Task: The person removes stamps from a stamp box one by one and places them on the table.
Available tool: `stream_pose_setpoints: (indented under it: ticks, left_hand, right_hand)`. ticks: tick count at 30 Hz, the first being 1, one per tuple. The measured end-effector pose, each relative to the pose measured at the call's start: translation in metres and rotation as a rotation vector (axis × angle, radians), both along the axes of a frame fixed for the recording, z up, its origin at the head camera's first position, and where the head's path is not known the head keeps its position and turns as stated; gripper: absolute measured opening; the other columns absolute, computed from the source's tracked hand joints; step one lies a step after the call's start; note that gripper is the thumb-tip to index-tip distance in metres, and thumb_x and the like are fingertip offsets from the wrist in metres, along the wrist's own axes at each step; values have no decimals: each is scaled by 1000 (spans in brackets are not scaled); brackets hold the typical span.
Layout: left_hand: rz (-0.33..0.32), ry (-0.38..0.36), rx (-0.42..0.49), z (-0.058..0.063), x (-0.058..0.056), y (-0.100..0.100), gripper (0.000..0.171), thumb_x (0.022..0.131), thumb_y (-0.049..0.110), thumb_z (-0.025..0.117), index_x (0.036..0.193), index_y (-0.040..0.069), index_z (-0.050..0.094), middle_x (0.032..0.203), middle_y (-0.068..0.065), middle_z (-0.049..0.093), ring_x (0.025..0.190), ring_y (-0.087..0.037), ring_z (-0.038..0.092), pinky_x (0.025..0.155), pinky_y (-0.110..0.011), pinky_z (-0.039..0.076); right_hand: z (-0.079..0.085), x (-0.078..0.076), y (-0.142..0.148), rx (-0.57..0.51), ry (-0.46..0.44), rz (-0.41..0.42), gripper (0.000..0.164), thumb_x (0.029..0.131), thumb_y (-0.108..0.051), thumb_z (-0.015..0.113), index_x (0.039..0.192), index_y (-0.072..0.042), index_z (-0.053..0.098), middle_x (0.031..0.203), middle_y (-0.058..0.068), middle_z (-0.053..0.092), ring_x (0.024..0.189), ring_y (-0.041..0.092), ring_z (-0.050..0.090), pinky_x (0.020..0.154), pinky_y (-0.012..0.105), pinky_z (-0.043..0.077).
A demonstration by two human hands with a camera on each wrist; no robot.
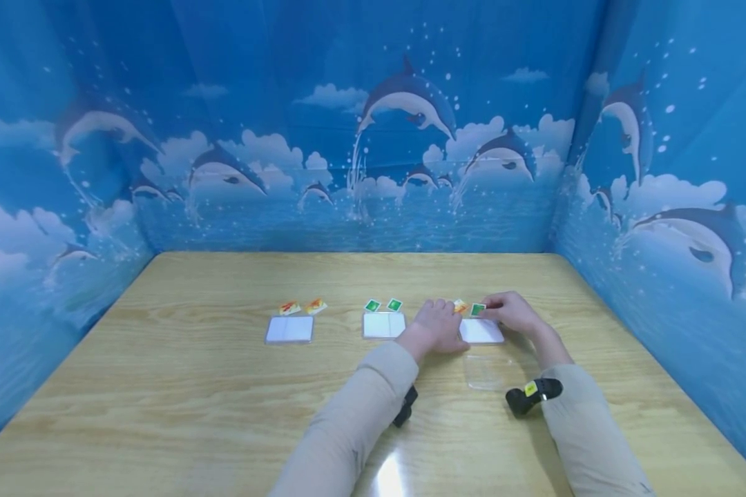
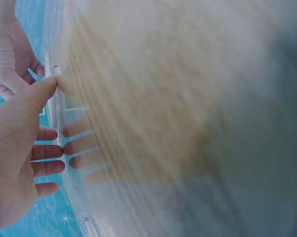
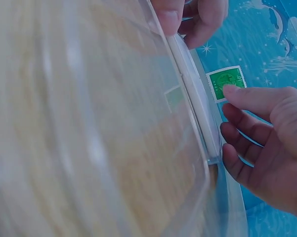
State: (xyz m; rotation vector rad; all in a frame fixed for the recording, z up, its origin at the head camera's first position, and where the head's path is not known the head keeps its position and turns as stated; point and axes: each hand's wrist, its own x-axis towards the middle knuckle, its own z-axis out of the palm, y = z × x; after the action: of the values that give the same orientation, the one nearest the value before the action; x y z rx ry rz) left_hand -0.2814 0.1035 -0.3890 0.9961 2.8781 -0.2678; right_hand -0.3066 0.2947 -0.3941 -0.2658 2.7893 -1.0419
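Observation:
At the right of the table is a shallow clear case (image 1: 481,331) with a white inside, its clear lid (image 1: 490,373) spread toward me. My left hand (image 1: 435,328) holds the case at its left end, with the thumb (image 2: 48,85) on the edge. Just behind the case, my right hand (image 1: 514,314) pinches a green stamp (image 3: 222,78) with a white border; the thumb covers one corner of it. An orange stamp (image 1: 460,306) lies beside the green one, partly hidden by my left hand. In both wrist views the clear plastic fills much of the picture.
Two similar white-filled cases lie to the left, one in the middle (image 1: 383,325) and one further left (image 1: 289,330). Behind the middle one are two green stamps (image 1: 394,305); behind the other, two orange stamps (image 1: 316,306). A dolphin-print curtain (image 1: 273,83) encloses the wooden table (image 1: 161,386).

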Motion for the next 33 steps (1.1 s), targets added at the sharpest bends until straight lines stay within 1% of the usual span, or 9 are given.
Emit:
stream_pose_setpoints:
  ticks: [3,6,12,14,19,23,27,30,33]
  left_hand:
    - [0,-5,2,0,0,0,63,88,63,42,128,16,52,129,-2,46,120,-17,40,104,-35,27]
    - [-1,4,-2,0,0,0,63,88,64,41,127,16,52,129,-2,46,120,-17,40,104,-34,27]
    - [-1,18,0,-1,0,1,61,87,64,42,125,17,54,128,-2,47,119,-17,41,103,-34,28]
    - [2,18,2,-1,0,1,61,87,64,42,124,17,54,128,-2,47,120,-17,40,103,-34,28]
    - [2,22,1,-2,0,1,62,87,64,42,125,16,54,130,-2,46,120,-17,40,104,-34,27]
    - [5,19,-2,-2,0,1,62,87,64,42,125,16,54,129,-2,47,120,-17,40,104,-34,27]
    - [4,19,-8,-1,0,2,63,87,64,42,126,16,53,128,-2,47,119,-17,40,104,-33,27]
    - [2,16,-11,-2,0,1,64,87,64,41,128,16,52,130,-3,46,120,-17,40,104,-34,27]
    - [2,13,-8,-2,0,1,65,87,64,41,129,15,51,132,-3,45,122,-17,39,105,-34,26]
  right_hand:
    - [0,0,3,-5,-11,-13,26,91,-13,57,108,6,62,89,10,60,75,19,49,64,29,41]
    - [-1,-2,6,6,-4,-31,28,92,-14,55,109,7,61,92,12,62,80,20,52,68,30,42]
    - [-5,-8,10,26,13,-60,28,92,-15,54,107,8,62,101,19,62,93,28,54,83,41,42]
    - [-5,-9,10,31,-1,-66,29,93,-16,53,109,8,61,104,20,61,96,30,53,86,45,40]
    - [-4,-9,9,38,-54,-87,32,95,-16,49,113,8,59,114,24,57,104,33,50,92,48,37]
    - [-5,-9,9,54,-54,-86,33,95,-16,48,115,8,58,116,26,56,109,37,48,96,50,35]
    - [-9,-11,8,75,-32,-110,32,92,-16,54,112,8,60,110,24,59,104,36,52,93,49,38]
    - [-12,-12,7,95,-6,-114,30,90,-15,57,109,8,61,104,22,61,98,34,54,88,48,40]
    - [-13,-14,6,107,6,-112,30,89,-15,59,109,7,61,102,20,61,96,33,53,87,48,41]
